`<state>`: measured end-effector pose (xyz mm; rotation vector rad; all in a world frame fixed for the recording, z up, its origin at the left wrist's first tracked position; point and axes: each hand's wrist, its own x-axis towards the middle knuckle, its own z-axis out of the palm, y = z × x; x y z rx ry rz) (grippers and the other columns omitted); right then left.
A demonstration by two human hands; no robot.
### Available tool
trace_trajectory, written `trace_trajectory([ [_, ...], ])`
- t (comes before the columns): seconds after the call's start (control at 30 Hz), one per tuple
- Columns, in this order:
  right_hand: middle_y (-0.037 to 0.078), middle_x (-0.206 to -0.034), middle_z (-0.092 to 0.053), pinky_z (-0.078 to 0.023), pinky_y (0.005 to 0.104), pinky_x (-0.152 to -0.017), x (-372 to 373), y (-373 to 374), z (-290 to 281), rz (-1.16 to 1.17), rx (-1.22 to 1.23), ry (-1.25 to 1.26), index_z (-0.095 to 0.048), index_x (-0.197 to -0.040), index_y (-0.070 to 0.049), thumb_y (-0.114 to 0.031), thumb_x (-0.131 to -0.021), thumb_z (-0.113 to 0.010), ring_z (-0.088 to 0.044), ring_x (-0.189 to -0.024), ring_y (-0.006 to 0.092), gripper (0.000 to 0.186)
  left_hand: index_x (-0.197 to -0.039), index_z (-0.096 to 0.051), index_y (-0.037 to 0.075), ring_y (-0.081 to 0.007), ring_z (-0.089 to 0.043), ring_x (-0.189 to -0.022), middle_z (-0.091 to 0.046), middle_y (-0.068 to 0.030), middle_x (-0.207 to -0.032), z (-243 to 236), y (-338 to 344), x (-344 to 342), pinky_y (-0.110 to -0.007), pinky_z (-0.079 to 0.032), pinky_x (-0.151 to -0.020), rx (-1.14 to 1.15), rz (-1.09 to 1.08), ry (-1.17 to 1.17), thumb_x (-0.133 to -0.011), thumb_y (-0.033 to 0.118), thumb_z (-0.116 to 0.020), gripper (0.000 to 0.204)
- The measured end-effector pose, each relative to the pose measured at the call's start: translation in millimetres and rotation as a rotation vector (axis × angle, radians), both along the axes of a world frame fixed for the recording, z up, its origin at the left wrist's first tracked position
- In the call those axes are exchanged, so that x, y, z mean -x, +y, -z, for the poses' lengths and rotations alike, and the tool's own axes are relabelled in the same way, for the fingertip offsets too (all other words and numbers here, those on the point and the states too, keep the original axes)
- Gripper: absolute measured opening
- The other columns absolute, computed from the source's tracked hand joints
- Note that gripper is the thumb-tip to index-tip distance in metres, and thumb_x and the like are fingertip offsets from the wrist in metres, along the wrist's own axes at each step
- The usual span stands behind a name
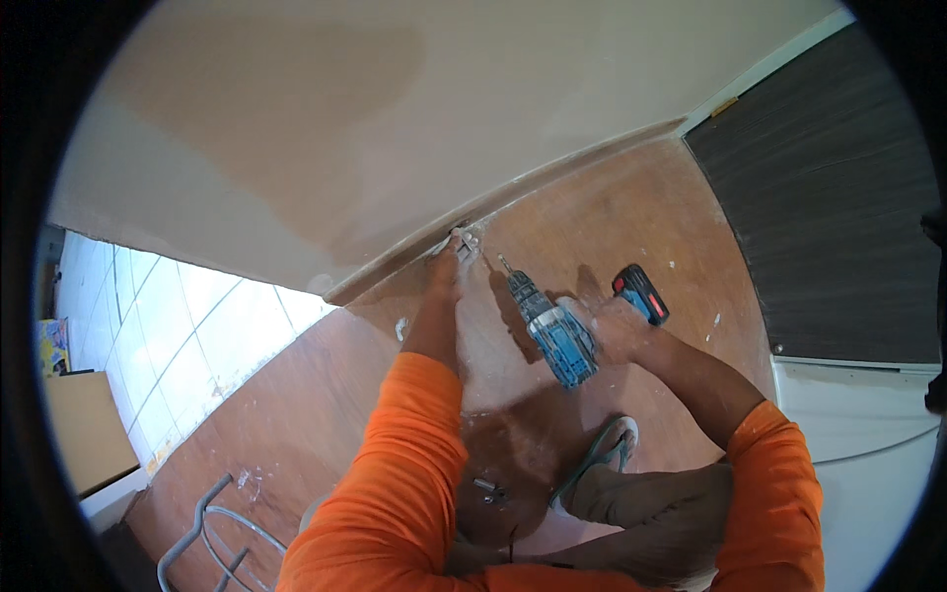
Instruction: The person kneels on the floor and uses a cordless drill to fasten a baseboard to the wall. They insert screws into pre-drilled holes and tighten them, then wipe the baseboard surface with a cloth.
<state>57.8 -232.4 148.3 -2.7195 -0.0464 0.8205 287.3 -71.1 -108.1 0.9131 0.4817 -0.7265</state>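
Blue and black plastic, scuffed pale in places, makes up the cordless drill [564, 350] that I hold over the brown floor [631, 227], its bit [504, 263] slanting toward the skirting board [592, 160]. My hands are well apart: the right hand [612, 332] is wrapped around the drill's grip, the left hand [447, 266] down against the skirting board. I'd judge the drill fairly heavy, rigid and perhaps slick with dust; the grip, between motor body and battery [641, 293], seems the place to hold it (the bit is best left alone). My right hand hides most of that grip and the trigger. A small pale piece [468, 241] shows beside my left hand, too blurred to name, and I can't tell whether I'm pinching it. The grey tubular frame [198, 523] is cut off at the lower left.
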Motion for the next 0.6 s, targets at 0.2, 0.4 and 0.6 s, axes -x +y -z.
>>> trace_trajectory([
  [0.2, 0.024, -0.120, -0.062, -0.053, 0.0471, -0.093, -21.1, -25.5, 15.8, -0.074, -0.018, -0.016, -0.041, -0.141, -0.004, -0.020, -0.077, -0.075, -0.065, -0.109, 0.0401, 0.074, -0.124, -0.060, 0.000, -0.0256, -0.067, -0.102, -0.065, -0.0104, -0.109, -32.1, 4.2, 3.9, -0.042, -0.058, -0.097, 0.004, 0.008, -0.051, -0.104, 0.018, -0.059, 0.027],
  [0.4, 0.023, -0.119, -0.064, -0.053, 0.0457, -0.095, -32.9, -34.1, 38.5, -0.091, -0.087, -0.151, -0.047, -0.136, -0.002, -0.017, -0.076, -0.075, -0.065, -0.111, 0.0387, 0.068, -0.126, -0.059, 0.000, -0.0259, -0.067, -0.101, -0.065, -0.0112, -0.109, -42.7, 10.3, 6.4, -0.043, -0.058, -0.097, 0.049, 0.052, -0.108, -0.106, 0.019, -0.053, 0.028],
  [0.6, 0.022, -0.117, -0.065, -0.052, 0.0445, -0.097, -28.0, -38.6, 49.3, -0.102, -0.073, -0.251, -0.050, -0.132, 0.002, -0.013, -0.073, -0.077, -0.065, -0.111, 0.0379, 0.067, -0.127, -0.059, 0.000, -0.0273, -0.068, -0.104, -0.067, -0.0124, -0.114, -57.8, 8.0, 13.3, -0.045, -0.057, -0.094, 0.084, 0.076, -0.149, -0.104, 0.019, -0.057, 0.030],
])
